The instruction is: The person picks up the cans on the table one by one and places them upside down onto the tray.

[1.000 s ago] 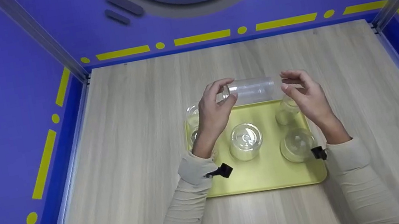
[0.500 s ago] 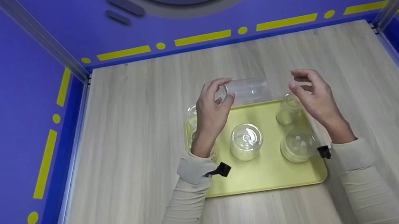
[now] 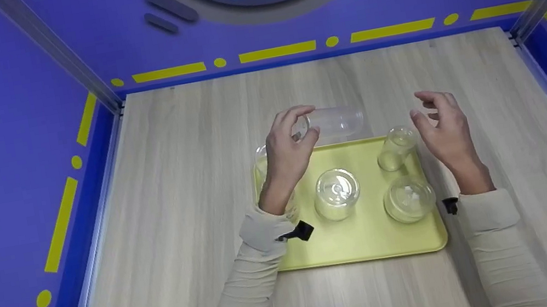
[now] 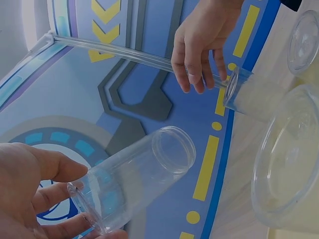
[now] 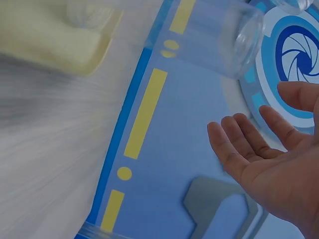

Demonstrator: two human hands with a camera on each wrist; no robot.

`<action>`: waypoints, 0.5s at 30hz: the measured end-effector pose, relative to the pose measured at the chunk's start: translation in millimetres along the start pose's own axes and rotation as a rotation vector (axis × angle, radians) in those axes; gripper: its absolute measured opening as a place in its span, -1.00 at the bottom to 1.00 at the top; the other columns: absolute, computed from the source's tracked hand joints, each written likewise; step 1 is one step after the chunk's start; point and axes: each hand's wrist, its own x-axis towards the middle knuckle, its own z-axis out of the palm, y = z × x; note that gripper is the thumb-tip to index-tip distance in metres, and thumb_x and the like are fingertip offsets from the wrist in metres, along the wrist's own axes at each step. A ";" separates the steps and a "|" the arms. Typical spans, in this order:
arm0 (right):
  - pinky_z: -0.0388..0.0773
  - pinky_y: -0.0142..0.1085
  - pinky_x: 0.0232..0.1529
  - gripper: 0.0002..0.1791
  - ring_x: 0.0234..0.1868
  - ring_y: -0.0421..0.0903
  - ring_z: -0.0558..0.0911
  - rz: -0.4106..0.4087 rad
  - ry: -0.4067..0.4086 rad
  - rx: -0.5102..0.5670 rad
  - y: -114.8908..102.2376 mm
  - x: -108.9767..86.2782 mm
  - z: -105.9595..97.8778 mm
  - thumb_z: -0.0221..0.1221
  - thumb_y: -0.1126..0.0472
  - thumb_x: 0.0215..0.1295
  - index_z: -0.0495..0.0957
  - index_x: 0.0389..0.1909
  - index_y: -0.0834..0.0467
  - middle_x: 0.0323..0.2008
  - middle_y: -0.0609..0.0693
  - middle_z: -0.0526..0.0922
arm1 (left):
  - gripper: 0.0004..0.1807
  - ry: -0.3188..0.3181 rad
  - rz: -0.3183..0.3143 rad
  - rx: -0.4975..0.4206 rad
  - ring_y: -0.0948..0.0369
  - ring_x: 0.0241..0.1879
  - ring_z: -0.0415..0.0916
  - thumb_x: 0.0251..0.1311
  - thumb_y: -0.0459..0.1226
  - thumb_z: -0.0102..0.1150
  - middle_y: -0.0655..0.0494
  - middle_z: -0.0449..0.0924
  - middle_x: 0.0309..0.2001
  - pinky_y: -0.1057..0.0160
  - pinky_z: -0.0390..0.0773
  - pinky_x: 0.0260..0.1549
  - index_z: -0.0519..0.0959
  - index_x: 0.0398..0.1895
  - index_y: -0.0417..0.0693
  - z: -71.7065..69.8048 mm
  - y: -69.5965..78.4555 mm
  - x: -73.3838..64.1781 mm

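My left hand (image 3: 288, 148) grips a clear plastic jar (image 3: 337, 121) round its base end, above the tray's far edge. The jar lies on its side in the air, and its open mouth rim shows at the far end from my hand in the left wrist view. My right hand (image 3: 445, 130) is apart from it on the right, its fingers loosely bent around nothing. Close to that hand, a narrow clear jar (image 3: 396, 148) stands bottom up on the yellow tray (image 3: 367, 249). The right wrist view shows the bare palm and fingers (image 5: 234, 144).
A wide clear jar (image 3: 337, 193) stands mid-tray, base upward, and another wide jar (image 3: 410, 199) is at the right. More clear containers (image 3: 261, 160) at the left are partly hidden by my left arm. Blue panels (image 3: 253, 34) enclose the wooden table (image 3: 190, 189).
My right hand has moved away to the right from the held jar, widening the gap. My left hand and jar have shifted slightly left. The jars on the tray stay put.
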 end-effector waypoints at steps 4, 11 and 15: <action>0.51 -0.05 0.17 -0.57 0.21 0.22 0.54 -0.010 -0.002 -0.047 7.0 0.1 0.0 0.22 0.34 0.49 0.53 0.31 0.39 0.20 0.32 0.54 | -0.64 0.001 0.003 0.004 0.17 0.30 0.51 0.33 -0.34 0.29 0.03 0.59 0.25 0.18 0.65 0.08 0.70 0.19 -0.07 -0.1 0.2 0.0; 0.43 0.23 0.24 -0.55 0.25 0.32 0.49 0.037 -0.070 -0.143 20.3 -2.4 -3.5 0.22 0.33 0.50 0.49 0.32 0.42 0.20 0.40 0.51 | -0.63 0.007 0.019 0.001 0.20 0.26 0.51 0.30 -0.35 0.31 0.05 0.60 0.23 0.16 0.66 0.05 0.72 0.17 -0.05 -2.3 -0.1 1.4; 0.37 0.29 0.27 -0.52 0.28 0.37 0.46 0.075 -0.133 -0.192 28.4 -4.8 -4.9 0.20 0.24 0.55 0.46 0.35 0.42 0.23 0.42 0.48 | -0.63 0.009 0.026 0.011 0.18 0.27 0.51 0.28 -0.36 0.32 0.01 0.61 0.25 0.10 0.67 0.04 0.72 0.16 -0.06 -4.0 0.2 3.1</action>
